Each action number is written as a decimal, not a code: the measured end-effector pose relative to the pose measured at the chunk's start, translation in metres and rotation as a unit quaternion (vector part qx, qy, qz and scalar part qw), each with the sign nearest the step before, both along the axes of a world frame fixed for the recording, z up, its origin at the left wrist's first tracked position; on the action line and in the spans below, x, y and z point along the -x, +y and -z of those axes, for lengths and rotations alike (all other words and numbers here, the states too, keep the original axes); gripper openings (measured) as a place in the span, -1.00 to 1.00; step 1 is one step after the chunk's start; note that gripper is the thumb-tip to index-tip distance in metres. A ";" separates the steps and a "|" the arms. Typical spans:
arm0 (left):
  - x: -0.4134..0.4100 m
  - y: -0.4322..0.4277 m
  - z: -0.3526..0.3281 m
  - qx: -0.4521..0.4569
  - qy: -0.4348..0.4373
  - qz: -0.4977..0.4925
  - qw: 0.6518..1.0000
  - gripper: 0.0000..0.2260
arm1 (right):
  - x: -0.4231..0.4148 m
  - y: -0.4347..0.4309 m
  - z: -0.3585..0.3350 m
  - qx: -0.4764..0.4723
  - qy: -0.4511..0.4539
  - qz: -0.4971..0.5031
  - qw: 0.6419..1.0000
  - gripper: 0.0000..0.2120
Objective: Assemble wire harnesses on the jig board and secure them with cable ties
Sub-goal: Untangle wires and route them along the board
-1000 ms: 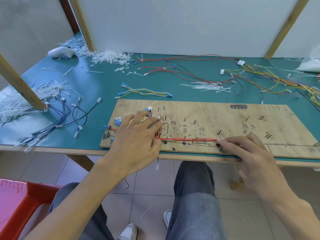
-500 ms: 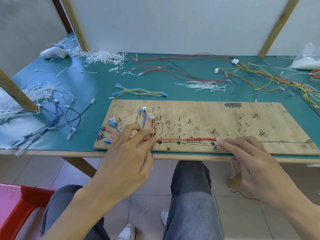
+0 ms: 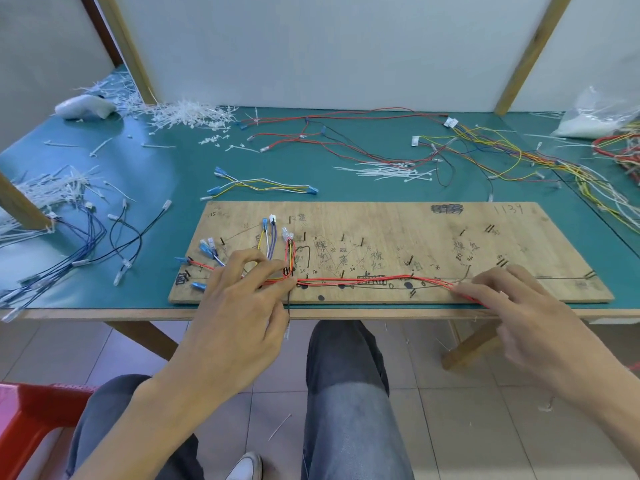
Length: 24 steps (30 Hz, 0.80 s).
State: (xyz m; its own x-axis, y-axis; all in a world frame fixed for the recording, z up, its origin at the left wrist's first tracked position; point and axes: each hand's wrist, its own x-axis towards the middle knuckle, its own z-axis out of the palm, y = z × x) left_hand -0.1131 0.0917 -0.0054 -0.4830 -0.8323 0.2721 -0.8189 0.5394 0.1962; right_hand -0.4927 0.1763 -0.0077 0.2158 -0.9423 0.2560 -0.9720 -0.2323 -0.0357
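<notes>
The green tabletop (image 3: 346,192) carried the jig board (image 3: 433,237) flush along its near edge. On the board, the left hand (image 3: 239,306) sat at the near left corner, forefinger and thumb curled to pinch the red wires (image 3: 356,280) where they turned up towards a branch. The right hand (image 3: 512,306) lay at the board's near edge, right of centre, fingers nearly straight and slightly spread, pressing the same wires flat (its thumb was hidden). Between the hands the wires ran taut along the near edge, threaded past the black pegs (image 3: 411,260). Loose white cable ties (image 3: 384,171) lay behind the board's far edge, well apart from both hands. The step looked like routing and tensioning, with no tie visibly on this run. The next move probably called for holding the bundle with one hand while the other fetched a tie.
</notes>
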 end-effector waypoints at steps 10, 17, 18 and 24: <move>0.002 0.009 0.005 -0.002 0.010 -0.036 0.999 -0.58 | -0.027 0.018 0.017 0.063 -0.112 0.106 0.986 -0.50; 0.000 0.009 0.005 0.056 -0.041 -0.018 0.997 -0.59 | -0.065 -0.025 0.010 0.074 -0.104 0.032 0.991 -0.60; -0.001 0.008 0.004 0.062 -0.051 -0.010 0.997 -0.59 | -0.067 -0.031 0.012 0.061 -0.100 0.035 0.993 -0.57; -0.006 0.003 -0.002 0.072 -0.080 0.018 0.994 -0.59 | -0.061 -0.035 0.018 0.076 -0.073 0.017 0.994 -0.32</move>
